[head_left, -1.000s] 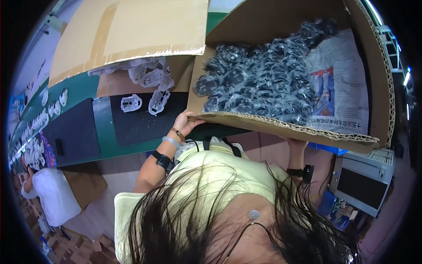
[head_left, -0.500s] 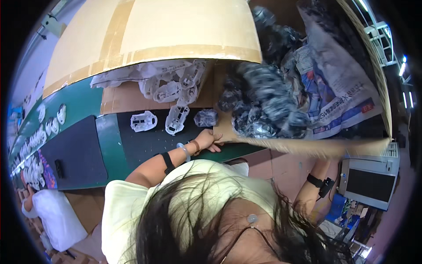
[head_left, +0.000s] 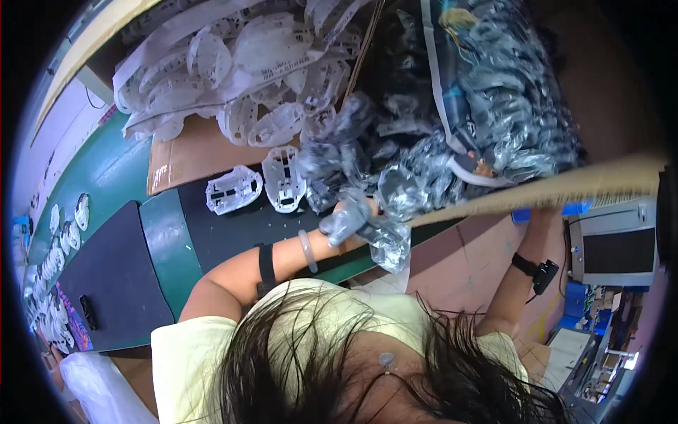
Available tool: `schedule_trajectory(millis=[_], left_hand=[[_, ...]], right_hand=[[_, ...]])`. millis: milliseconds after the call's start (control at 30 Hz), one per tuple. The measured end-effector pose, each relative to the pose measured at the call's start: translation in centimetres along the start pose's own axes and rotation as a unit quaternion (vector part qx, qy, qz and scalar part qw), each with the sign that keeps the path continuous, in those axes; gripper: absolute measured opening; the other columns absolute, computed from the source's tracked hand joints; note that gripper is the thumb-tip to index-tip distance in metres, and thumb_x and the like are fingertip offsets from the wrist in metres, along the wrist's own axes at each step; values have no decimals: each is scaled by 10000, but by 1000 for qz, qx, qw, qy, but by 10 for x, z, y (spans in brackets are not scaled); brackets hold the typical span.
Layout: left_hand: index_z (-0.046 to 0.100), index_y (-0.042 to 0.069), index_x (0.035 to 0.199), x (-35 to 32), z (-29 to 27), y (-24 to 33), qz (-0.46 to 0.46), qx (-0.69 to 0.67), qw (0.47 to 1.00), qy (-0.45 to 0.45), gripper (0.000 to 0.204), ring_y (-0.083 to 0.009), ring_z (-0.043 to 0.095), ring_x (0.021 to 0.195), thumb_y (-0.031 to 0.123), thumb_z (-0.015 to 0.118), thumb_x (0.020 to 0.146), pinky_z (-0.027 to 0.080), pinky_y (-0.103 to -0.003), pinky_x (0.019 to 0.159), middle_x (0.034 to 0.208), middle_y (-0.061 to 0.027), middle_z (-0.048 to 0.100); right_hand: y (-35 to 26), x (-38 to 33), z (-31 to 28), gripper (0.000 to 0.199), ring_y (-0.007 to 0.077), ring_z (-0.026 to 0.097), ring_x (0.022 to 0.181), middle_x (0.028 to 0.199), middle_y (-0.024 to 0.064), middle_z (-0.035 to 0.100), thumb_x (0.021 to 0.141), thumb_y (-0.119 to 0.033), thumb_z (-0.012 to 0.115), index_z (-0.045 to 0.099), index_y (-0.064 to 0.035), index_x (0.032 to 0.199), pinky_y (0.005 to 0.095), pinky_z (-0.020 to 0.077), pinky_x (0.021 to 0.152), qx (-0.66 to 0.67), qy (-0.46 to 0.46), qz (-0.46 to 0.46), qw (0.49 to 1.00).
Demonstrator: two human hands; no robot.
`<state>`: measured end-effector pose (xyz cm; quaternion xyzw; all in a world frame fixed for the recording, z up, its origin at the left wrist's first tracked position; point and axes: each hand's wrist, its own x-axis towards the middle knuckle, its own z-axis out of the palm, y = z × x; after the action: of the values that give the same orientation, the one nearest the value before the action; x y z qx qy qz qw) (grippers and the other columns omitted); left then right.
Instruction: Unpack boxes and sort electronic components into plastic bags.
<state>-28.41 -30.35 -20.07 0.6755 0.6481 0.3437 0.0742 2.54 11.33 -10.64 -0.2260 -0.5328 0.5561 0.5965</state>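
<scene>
A tilted cardboard carton (head_left: 537,192) holds many dark parts in clear plastic bags (head_left: 508,92); several bagged parts (head_left: 339,159) lie bunched at its left corner. My left hand (head_left: 355,212) is at that corner, with bagged parts over and against it, so its fingers are mostly hidden. Some bags (head_left: 390,244) hang over the hand toward me. My right hand (head_left: 545,215) is at the carton's right near edge; its fingers are hidden behind the cardboard. Two white plastic shells (head_left: 234,189) with cut-outs stand on the black mat (head_left: 212,237) left of the bags.
Behind the mat, another carton (head_left: 194,161) holds a heap of white plastic shells (head_left: 272,46). More shells (head_left: 60,258) line the green table (head_left: 166,226) at far left, near another person's white sleeve (head_left: 99,381). A boxy monitor (head_left: 613,251) stands at right.
The carton has tipped, and bagged parts have slid to its left corner and over my left hand. Crumpled newspaper no longer shows. A cardboard panel no longer covers the white shells.
</scene>
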Motion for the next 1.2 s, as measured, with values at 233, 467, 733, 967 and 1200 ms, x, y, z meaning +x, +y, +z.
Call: schedule_trajectory(millis=[233,467,733,967,1200], left_hand=[[468,-75,1132,-16,-33,21,-292,-340,894,-5,331,-149,610,547,96,499,851,482,-257,488,738,-111,636],[427,-13,1231,-77,-36,42,-138,-247,956,83,433,-200,612,893,77,567,831,494,-286,772,1094,-166,564],[583,-3,1043,-175,-81,48,-194,-142,954,182,192,-115,572,888,19,535,859,456,-241,778,994,-37,591],[586,-6,984,-173,-68,45,-155,-96,959,216,149,-106,559,867,-6,547,840,459,-211,694,1008,-54,558],[357,183,1363,-156,-32,86,44,342,938,46,865,-425,154,1337,468,746,645,133,-547,1047,1459,-206,187]], right_hand=[[33,-324,182,555,279,273,1281,1391,149,276,912,-324,449,278,-25,1347,443,252,1037,-116,21,-128,985],[77,-411,227,415,382,375,1096,1144,220,434,855,-256,370,543,12,1122,481,276,964,-355,-171,-273,878],[96,-451,172,304,281,409,1049,1150,166,397,860,-120,475,422,10,1130,364,335,919,-261,-62,-136,954],[126,-467,155,252,376,439,980,1004,207,449,788,-118,527,461,48,966,413,379,841,-400,-179,43,898],[109,-470,163,240,388,459,909,947,199,470,753,-118,528,507,12,954,440,387,810,-451,-159,-48,877]])
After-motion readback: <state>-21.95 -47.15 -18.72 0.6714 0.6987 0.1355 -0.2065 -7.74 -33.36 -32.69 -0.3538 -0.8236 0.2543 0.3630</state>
